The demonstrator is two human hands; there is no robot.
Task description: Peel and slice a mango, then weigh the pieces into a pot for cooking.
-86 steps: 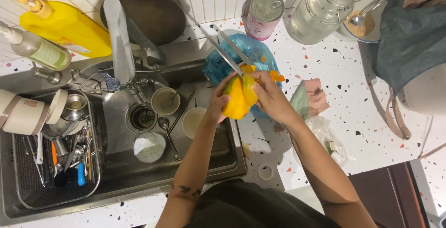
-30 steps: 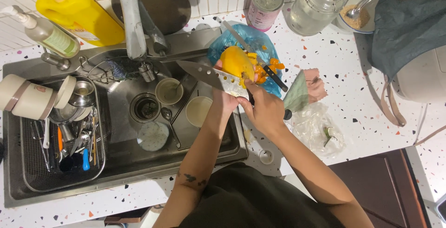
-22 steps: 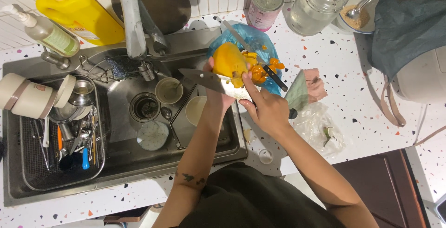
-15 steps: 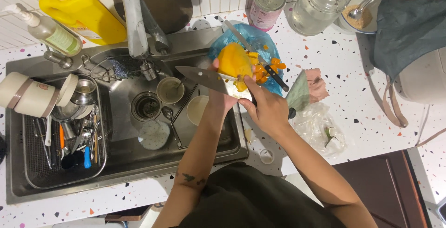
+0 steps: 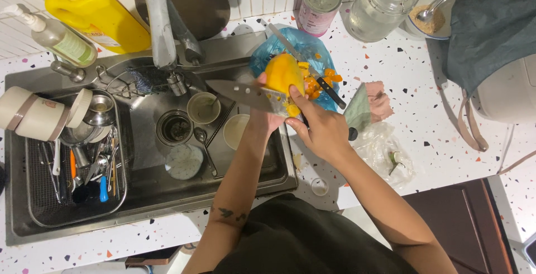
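Left hand (image 5: 267,119) cupped under mango (image 5: 283,74), fingers closed round its lower half, holding it up over sink's (image 5: 167,196) right edge, w/ blue bag (image 5: 290,48) just behind at 12 o'clock. Right hand (image 5: 321,131) clamped on knife (image 5: 245,94) handle, thumb pressed up along mango's right flank; blade lies flat, pointing to 9 o'clock, crossing just below fruit. Hands close together, touching at fruit.

Orange cubes (image 5: 321,81) of flesh scattered on bag at 3 o'clock of mango, beside a second knife (image 5: 312,70) w/ dark handle lying across bag.

Handling, as a guess: mango looks cut open, wet flesh exposed, so slippery and soft; squeezes easily, bruises under hard grip. Light enough for one hand. Best taken by skin side, cradled in palm, fingers spread, kept clear of blade edge. Knife stiff, sharp; handle only.

Around: two cups (image 5: 204,108) in sink at 9 o'clock of left hand, drain (image 5: 175,128) beyond. Rack (image 5: 72,162) w/ utensils far left at 8 o'clock. Yellow bottle (image 5: 97,20) and tap (image 5: 159,23) at 10–11 o'clock. Pink tin (image 5: 318,7) and glass jar (image 5: 388,3) at 1 o'clock. Folded cloth (image 5: 368,104) and clear plastic bag (image 5: 388,154) at 3–4 o'clock of right hand, on speckled counter (image 5: 435,140).
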